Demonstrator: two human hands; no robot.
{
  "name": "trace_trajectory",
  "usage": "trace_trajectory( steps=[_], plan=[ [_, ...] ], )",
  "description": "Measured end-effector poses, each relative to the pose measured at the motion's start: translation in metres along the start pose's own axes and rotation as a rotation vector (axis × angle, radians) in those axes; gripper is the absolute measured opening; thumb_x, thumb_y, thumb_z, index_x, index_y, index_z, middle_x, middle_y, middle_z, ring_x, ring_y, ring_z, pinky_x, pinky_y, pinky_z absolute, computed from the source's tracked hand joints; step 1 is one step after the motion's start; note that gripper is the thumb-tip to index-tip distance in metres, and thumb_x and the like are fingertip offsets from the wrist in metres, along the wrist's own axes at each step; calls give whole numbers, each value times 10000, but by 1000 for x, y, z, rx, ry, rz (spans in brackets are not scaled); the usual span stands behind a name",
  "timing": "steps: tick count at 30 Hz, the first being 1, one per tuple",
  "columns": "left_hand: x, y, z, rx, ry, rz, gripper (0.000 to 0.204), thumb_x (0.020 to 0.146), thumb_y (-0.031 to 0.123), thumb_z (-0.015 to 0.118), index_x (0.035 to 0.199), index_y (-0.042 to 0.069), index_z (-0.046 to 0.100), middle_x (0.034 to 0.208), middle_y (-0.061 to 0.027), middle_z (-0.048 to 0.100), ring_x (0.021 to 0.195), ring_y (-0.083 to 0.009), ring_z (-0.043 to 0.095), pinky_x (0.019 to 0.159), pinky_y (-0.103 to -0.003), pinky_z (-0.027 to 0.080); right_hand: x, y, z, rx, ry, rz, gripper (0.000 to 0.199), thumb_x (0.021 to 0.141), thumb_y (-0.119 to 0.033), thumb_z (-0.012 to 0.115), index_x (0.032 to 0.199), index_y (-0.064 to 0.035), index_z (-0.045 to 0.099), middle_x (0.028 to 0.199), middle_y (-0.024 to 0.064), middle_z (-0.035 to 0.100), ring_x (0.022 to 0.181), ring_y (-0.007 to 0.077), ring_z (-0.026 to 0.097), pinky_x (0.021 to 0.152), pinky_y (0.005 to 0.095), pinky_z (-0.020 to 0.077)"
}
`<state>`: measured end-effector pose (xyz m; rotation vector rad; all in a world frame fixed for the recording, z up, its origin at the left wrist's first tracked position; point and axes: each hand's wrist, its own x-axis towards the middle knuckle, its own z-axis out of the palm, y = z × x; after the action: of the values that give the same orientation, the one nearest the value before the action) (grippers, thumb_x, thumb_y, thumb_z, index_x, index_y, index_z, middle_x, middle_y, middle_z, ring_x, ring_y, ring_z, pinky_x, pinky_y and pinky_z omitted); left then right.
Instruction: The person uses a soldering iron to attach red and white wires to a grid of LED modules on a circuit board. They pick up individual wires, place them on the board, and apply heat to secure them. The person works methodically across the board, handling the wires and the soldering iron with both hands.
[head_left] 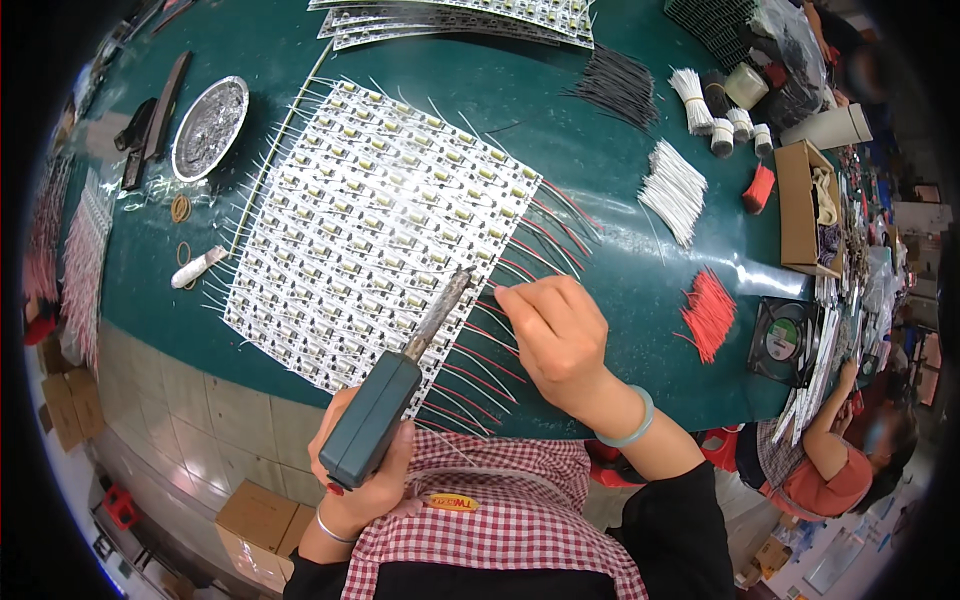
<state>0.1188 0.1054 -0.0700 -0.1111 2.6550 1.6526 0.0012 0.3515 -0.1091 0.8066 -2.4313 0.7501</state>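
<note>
My left hand (384, 488) is wrapped round the dark green body of a soldering gun (374, 412). The gun's sooty metal tip rests at or just over the right edge of a white circuit board panel (370, 215), which carries rows of small components. Beside that tip, my right hand (562, 338) is closed in a pinch at the panel's edge, on what looks like a thin red wire; the fingers partly hide it. Red and white wires (485, 375) stick out along this edge, above and below my right hand. Thin white wires fringe the panel's left side.
Loose white wires (673, 192), red wires (709, 315) and black wires (615, 88) lie in piles on the green table (540, 110). A foil-lined bowl (210, 128) stands left, more panels (460, 20) at the back. A cardboard box (797, 205) and fan (783, 340) are right, near another person (825, 455).
</note>
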Motion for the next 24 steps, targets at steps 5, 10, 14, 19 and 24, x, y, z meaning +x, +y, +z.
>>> trace_trajectory(
  steps=[5, 10, 14, 19, 24],
  plan=[
    [-7, -4, -2, -7, -18, -37, 254, 816, -11, 788, 1061, -52, 737, 1043, -192, 725, 871, -310, 717, 755, -370, 571, -3, -4, 2, 36, -85, 37, 335, 736, -32, 719, 1069, -7, 698, 935, 72, 657, 806, 228, 628, 650, 342, 512],
    [-5, -2, -2, -13, -45, -26, 258, 811, -22, 790, 1060, -53, 735, 1029, -176, 727, 871, -300, 715, 752, -370, 570, -5, -2, 5, 35, -84, 29, 322, 735, -33, 708, 1055, -1, 700, 931, 74, 653, 808, 229, 627, 647, 335, 514],
    [-2, 0, 0, -18, -36, 4, 256, 809, -33, 784, 1060, -51, 735, 1020, -168, 725, 863, -289, 711, 749, -366, 568, -5, -2, 4, 36, -90, 26, 303, 744, -34, 698, 1044, 7, 703, 933, 75, 655, 814, 228, 631, 651, 333, 518],
    [1, 4, 4, -41, -2, -16, 248, 804, -42, 777, 1048, -42, 734, 989, -161, 714, 839, -274, 706, 733, -350, 564, -3, -3, 4, 20, -98, 23, 303, 743, -34, 697, 1042, 14, 710, 925, 75, 652, 815, 226, 632, 654, 330, 521],
    [2, 7, 4, -6, 3, -6, 229, 801, -42, 774, 1026, -37, 735, 962, -156, 703, 796, -273, 696, 705, -343, 557, -3, -3, 4, 10, -103, 19, 294, 742, -35, 696, 1031, 16, 713, 922, 74, 650, 812, 226, 630, 653, 329, 520]
  ],
)
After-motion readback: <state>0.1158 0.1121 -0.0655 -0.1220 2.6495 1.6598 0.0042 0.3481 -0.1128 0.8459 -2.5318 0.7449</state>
